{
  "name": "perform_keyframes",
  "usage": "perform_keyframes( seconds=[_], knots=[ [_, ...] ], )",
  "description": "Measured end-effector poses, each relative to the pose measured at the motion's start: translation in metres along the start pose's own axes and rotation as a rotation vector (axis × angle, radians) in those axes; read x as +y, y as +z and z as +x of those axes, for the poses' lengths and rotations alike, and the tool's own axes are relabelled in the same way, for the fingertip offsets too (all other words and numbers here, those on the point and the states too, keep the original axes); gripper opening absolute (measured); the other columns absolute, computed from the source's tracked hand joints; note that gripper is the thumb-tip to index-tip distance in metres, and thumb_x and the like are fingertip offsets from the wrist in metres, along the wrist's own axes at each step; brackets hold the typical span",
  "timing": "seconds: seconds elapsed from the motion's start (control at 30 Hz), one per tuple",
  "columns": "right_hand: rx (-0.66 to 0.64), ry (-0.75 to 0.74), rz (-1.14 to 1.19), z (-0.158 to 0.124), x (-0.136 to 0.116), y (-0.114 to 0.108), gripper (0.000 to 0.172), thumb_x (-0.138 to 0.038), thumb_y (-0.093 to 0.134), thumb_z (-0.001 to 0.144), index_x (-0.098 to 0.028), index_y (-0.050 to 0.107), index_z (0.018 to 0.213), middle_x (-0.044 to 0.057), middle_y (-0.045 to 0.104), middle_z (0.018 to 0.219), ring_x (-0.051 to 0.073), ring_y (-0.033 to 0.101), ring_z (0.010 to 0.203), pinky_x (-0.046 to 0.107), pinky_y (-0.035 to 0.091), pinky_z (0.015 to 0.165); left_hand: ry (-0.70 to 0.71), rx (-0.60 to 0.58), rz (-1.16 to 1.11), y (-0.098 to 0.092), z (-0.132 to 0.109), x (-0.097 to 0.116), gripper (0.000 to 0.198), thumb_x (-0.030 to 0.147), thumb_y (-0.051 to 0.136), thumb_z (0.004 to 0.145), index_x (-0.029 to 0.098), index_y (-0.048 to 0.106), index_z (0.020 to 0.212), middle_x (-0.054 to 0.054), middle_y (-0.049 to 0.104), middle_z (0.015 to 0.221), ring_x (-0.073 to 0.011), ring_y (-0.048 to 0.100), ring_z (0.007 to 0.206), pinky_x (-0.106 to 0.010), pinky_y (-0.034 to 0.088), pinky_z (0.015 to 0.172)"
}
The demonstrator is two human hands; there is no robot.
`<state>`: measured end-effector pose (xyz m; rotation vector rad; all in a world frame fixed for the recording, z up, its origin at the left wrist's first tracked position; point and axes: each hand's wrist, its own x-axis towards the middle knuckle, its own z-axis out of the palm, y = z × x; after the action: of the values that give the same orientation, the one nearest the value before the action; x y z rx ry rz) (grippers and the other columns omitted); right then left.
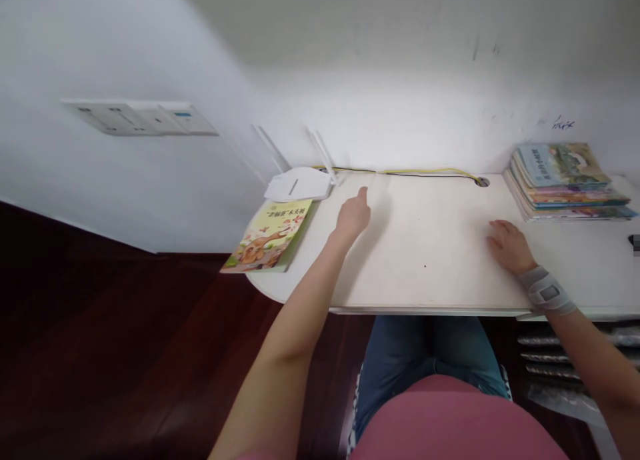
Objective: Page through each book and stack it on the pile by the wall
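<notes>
Head view: a pale desk [425, 247] stands against a white wall above dark wooden flooring, with one white router [299, 184] at its back-left corner and one stack of books [563, 180] at its back-right corner. One picture book [270, 236] lies flat over the desk's left edge, long axis running from the near-left towards the router. The left hand [353, 217], just right of that book, holds nothing, forefinger extended and other fingers curled; the right hand [509, 245] rests flat and empty towards the right of the desk, fingers loosely together.

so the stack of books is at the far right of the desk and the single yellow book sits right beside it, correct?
Not quite. The stack of books is at the far right of the desk, but the single yellow book lies at the opposite, left end, overhanging the edge next to the white router. The head view shows this, with the left hand nearer that book.
</notes>
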<state>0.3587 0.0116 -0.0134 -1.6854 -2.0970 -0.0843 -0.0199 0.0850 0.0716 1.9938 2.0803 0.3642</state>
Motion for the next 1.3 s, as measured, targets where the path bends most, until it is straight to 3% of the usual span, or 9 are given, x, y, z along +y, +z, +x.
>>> perform_keyframes(
  seconds=[0.17, 0.3, 0.47, 0.63, 0.8, 0.9, 1.13, 1.23, 1.3],
  knots=[
    [0.182, -0.04, 0.269, -0.004, -0.11, 0.003, 0.088, -0.054, 0.056, 0.083, -0.01, 0.018, 0.149, 0.022, 0.04, 0.145, 0.033, 0.04, 0.133, 0.055, 0.038, 0.106, 0.267, -0.132, -0.92, -0.002, -0.054, 0.085, 0.022, 0.019, 0.043, 0.087, 0.018, 0.061, 0.099, -0.007, 0.068, 0.096, -0.0173, 0.071, 0.079, -0.03, 0.058, 0.068],
    [0.395, 0.09, 0.319, -0.005, -0.133, -0.01, 0.073, -0.045, 0.043, 0.092, -0.014, 0.013, 0.151, 0.02, 0.041, 0.145, 0.029, 0.04, 0.136, 0.054, 0.04, 0.106, 0.395, -0.063, -1.103, -0.016, -0.108, 0.117, 0.019, 0.032, 0.053, 0.086, 0.022, 0.065, 0.097, -0.004, 0.069, 0.098, -0.0172, 0.07, 0.085, -0.031, 0.058, 0.076],
    [0.353, 0.025, 0.081, -0.032, -0.089, -0.055, 0.05, -0.019, 0.03, 0.095, -0.029, 0.043, 0.142, 0.009, 0.053, 0.138, 0.025, 0.04, 0.137, 0.057, 0.031, 0.111, 0.145, 0.281, -0.875, -0.005, -0.136, 0.07, 0.02, 0.041, 0.055, 0.085, 0.028, 0.065, 0.097, 0.0, 0.069, 0.085, -0.0145, 0.065, 0.07, -0.031, 0.057, 0.074],
    [0.014, -0.126, -0.129, -0.076, -0.068, -0.06, 0.043, -0.016, 0.04, 0.093, -0.029, 0.056, 0.131, 0.009, 0.047, 0.146, 0.025, 0.032, 0.142, 0.053, 0.028, 0.113, 0.11, 0.176, -0.414, 0.051, -0.147, 0.017, 0.027, 0.029, 0.044, 0.087, 0.025, 0.068, 0.1, -0.007, 0.07, 0.091, -0.0217, 0.065, 0.083, -0.039, 0.052, 0.081],
    [-0.261, -0.145, -0.187, -0.102, -0.052, -0.033, 0.049, -0.041, 0.046, 0.094, -0.024, 0.048, 0.139, 0.015, 0.042, 0.149, 0.033, 0.035, 0.139, 0.059, 0.03, 0.108, 0.054, 0.161, -0.037, 0.082, -0.163, 0.008, 0.033, 0.028, 0.041, 0.09, 0.028, 0.07, 0.105, -0.013, 0.066, 0.099, -0.0304, 0.059, 0.099, -0.048, 0.044, 0.086],
    [-0.287, -0.164, -0.19, -0.106, -0.043, -0.028, 0.062, -0.053, 0.046, 0.091, -0.022, 0.04, 0.144, 0.016, 0.035, 0.153, 0.034, 0.029, 0.142, 0.06, 0.028, 0.108, 0.034, 0.152, -0.005, 0.082, -0.164, 0.01, 0.033, 0.031, 0.041, 0.091, 0.029, 0.07, 0.107, -0.014, 0.063, 0.103, -0.0304, 0.057, 0.101, -0.047, 0.043, 0.086],
    [-0.258, -0.135, -0.158, -0.097, -0.043, -0.031, 0.045, -0.038, 0.036, 0.096, -0.026, 0.05, 0.137, 0.013, 0.045, 0.148, 0.031, 0.038, 0.137, 0.057, 0.033, 0.105, 0.108, 0.08, 0.032, 0.073, -0.154, 0.008, 0.034, 0.027, 0.043, 0.089, 0.025, 0.068, 0.112, -0.014, 0.061, 0.105, -0.0296, 0.057, 0.101, -0.044, 0.045, 0.086],
    [-0.21, -0.108, -0.104, -0.092, -0.033, -0.03, 0.047, -0.04, 0.04, 0.094, -0.026, 0.049, 0.138, 0.014, 0.041, 0.15, 0.032, 0.036, 0.138, 0.056, 0.035, 0.104, 0.175, 0.028, 0.03, 0.053, -0.13, -0.011, 0.04, 0.033, 0.048, 0.088, 0.021, 0.061, 0.124, -0.016, 0.058, 0.121, -0.0288, 0.055, 0.111, -0.042, 0.044, 0.094],
    [-0.145, -0.081, -0.063, -0.088, -0.021, -0.03, 0.051, -0.042, 0.042, 0.093, -0.027, 0.043, 0.142, 0.014, 0.038, 0.151, 0.032, 0.035, 0.139, 0.056, 0.036, 0.104, 0.122, 0.105, 0.096, 0.033, -0.107, -0.035, 0.049, 0.034, 0.045, 0.089, 0.015, 0.051, 0.134, -0.021, 0.046, 0.14, -0.0321, 0.045, 0.128, -0.045, 0.037, 0.104]
  ],
)
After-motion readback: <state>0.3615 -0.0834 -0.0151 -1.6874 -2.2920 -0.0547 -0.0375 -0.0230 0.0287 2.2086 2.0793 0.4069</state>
